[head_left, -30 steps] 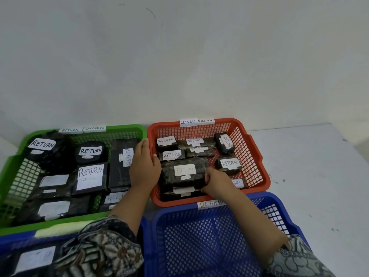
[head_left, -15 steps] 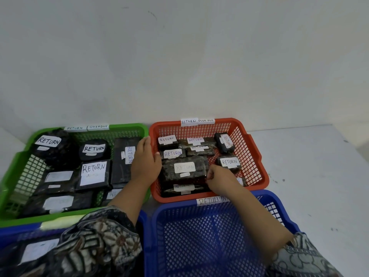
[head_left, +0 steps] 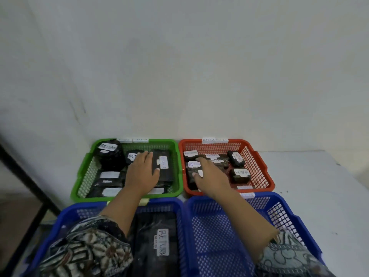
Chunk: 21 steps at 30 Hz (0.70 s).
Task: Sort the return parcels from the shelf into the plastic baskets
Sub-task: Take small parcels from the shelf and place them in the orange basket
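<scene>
Four plastic baskets stand on a white table. In the green basket (head_left: 127,196) at the back left lie several black parcels with white RETURN labels; my left hand (head_left: 142,172) lies flat on them, fingers straight. The red basket (head_left: 265,170) at the back right holds several smaller black parcels (head_left: 239,174); my right hand (head_left: 211,176) rests on the large parcel there with its fingers stretched out. The near-left blue basket (head_left: 60,218) holds a long black parcel (head_left: 157,244) labelled RETURN. The near-right blue basket (head_left: 219,232) shows only its mesh bottom.
The white table (head_left: 319,186) runs on to the right of the baskets. A white wall rises behind them. A dark metal frame (head_left: 30,182) and floor show at the left edge. Paper tags sit on the back rims of the green and red baskets.
My left hand moved from the red basket's left rim onto the parcels in the green basket. My right hand uncurled and slid forward over the large parcel. The camera pulled back.
</scene>
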Motion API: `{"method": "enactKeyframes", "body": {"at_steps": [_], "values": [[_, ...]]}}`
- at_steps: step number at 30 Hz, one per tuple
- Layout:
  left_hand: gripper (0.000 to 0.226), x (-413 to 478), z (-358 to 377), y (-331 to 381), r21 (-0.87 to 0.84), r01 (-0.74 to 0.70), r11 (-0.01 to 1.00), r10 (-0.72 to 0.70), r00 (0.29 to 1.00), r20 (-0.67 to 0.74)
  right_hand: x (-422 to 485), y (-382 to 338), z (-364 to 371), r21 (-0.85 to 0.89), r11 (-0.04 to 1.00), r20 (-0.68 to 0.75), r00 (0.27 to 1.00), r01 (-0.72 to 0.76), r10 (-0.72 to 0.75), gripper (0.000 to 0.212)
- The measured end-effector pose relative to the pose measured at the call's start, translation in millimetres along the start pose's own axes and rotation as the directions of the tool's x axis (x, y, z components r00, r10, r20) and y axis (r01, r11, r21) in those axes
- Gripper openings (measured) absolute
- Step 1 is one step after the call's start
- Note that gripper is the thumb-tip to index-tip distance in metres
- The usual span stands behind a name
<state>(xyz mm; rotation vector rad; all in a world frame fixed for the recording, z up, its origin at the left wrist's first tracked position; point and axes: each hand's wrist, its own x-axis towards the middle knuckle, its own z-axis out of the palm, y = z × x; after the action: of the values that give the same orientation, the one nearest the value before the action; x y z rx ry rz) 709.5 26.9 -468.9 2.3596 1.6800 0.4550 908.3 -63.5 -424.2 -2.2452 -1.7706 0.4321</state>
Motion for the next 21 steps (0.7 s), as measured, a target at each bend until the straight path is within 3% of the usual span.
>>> {"method": "enactKeyframes", "body": {"at_steps": [10,21], "values": [[0.062,-137.6,-112.6,-122.6,0.069,0.028,0.997,-0.020,0.993,-0.119,-98.1,-169.4,47.3,0.021,0.974,-0.088,0.970,0.227,-0.225,0.059],[0.062,-307.8,-217.0,-267.0,0.206,0.187,0.961,-0.142,0.966,-0.216,-196.3,-372.3,114.6,0.031,0.851,-0.082,0.850,0.524,-0.520,0.057]]}}
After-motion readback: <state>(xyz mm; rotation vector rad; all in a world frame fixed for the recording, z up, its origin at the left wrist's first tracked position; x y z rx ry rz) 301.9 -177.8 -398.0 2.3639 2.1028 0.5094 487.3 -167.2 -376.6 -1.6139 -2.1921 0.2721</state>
